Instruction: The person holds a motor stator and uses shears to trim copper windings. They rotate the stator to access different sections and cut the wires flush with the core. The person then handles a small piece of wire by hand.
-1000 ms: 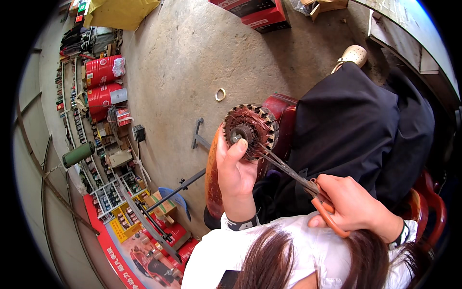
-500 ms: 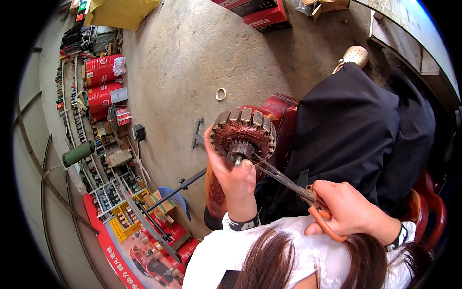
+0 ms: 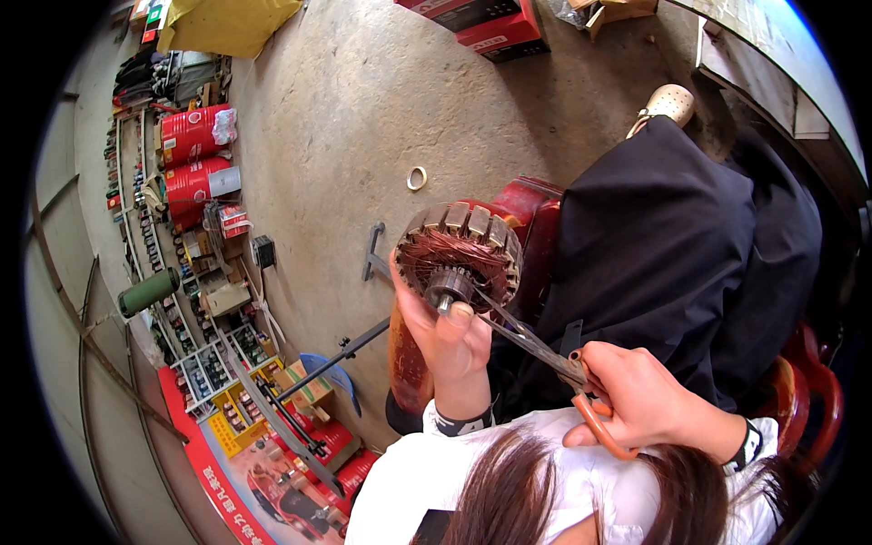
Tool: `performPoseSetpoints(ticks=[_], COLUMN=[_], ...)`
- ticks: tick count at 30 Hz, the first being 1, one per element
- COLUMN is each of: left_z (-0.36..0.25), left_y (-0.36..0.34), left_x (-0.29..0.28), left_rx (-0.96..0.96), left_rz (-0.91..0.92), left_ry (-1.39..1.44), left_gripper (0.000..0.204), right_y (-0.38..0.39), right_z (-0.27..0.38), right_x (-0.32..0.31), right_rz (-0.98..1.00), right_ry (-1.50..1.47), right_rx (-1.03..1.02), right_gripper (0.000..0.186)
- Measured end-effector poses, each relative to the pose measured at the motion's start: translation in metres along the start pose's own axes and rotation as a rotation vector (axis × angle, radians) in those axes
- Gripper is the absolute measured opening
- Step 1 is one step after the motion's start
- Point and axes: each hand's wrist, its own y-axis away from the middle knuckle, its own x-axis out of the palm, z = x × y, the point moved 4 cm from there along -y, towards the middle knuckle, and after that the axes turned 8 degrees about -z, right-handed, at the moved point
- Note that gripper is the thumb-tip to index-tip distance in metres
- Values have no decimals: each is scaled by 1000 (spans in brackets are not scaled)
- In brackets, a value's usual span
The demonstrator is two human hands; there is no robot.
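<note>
In front of me my left hand (image 3: 454, 350) grips a motor armature (image 3: 474, 222) from below, its thumb against the shaft end (image 3: 445, 304). The armature has a slotted metal rim, reddish copper windings (image 3: 436, 250) and a dark commutator (image 3: 451, 283) around its shaft. My right hand (image 3: 649, 400) is closed around the orange-handled scissors (image 3: 545, 352). Their long, worn blades are parted a little and reach leftward to the windings beside the commutator. Whether a wire lies between the blades is too fine to tell.
A red-brown wooden seat (image 3: 531, 218) is right behind the armature. Dark cloth (image 3: 654, 236) covers my legs to the right. A black stand arm (image 3: 363, 336) passes at the left. A tape roll (image 3: 417, 178) lies on the concrete floor; red drums (image 3: 195, 186) and shelves line the left side.
The scissors and my right hand have shifted slightly left. The armature has tilted a little, showing more of its windings, with my left hand still on it.
</note>
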Motion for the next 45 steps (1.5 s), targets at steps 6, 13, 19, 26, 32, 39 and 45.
performPoseSetpoints(ticks=[6,13,19,26,32,39,45], left_z=[2,5,6,15,16,14,16], left_y=[0,-4,-6,-8,-11,-11,-14], left_x=[-1,-7,-7,-11,3,3,4], left_rx=[-5,-14,-4,-189,-355,-397,-429], left_rz=[18,-32,-32,-86,-105,-85,-117], left_ry=[13,1,-16,125,179,224,209], left_gripper=[74,67,64,52,48,47,47], right_y=[0,-3,-5,-8,-10,-11,-13], right_z=[8,20,22,23,23,26,24], right_x=[9,9,8,6,4,3,2], right_rz=[11,-25,-6,-53,-24,-5,3], right_ry=[-19,24,59,112,126,116,86], right_rx=[78,118,140,151,184,189,214], right_gripper=[56,69,75,72,71,69,67])
